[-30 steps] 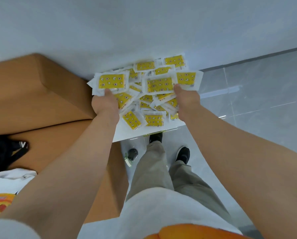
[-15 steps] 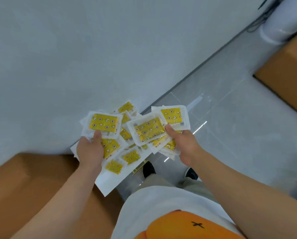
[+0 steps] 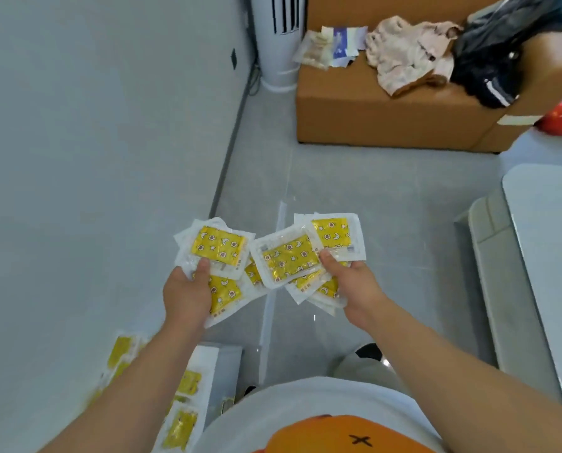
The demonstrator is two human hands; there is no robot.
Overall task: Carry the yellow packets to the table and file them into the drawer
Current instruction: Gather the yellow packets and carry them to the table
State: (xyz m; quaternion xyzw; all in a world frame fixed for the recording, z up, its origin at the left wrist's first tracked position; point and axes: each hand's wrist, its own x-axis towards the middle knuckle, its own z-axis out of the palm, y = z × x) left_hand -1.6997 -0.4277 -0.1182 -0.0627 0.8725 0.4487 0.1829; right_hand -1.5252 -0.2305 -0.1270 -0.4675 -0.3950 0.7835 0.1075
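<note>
**Both hands full of yellow packets, held over the floor**

The person stands close to a grey wall (image 3: pixel 93 142), looking down. The left hand (image 3: pixel 185 292) grips a fan of yellow packets (image 3: pixel 219 245), with the thumb pressed on the top one and the fingers underneath. The right hand (image 3: pixel 351 282) grips a second bunch (image 3: pixel 289 259) the same way. The two bunches nearly meet in the middle, in the air above the grey floor (image 3: pixel 371 207). Loose packets (image 3: pixel 181 426) lie on a white box (image 3: pixel 221 358) low at the left. A white table (image 3: pixel 547 256) stands at the right, well apart from the hands. A brown sofa (image 3: pixel 371 106) strewn with clothes (image 3: pixel 407 50) stands beyond.
</note>
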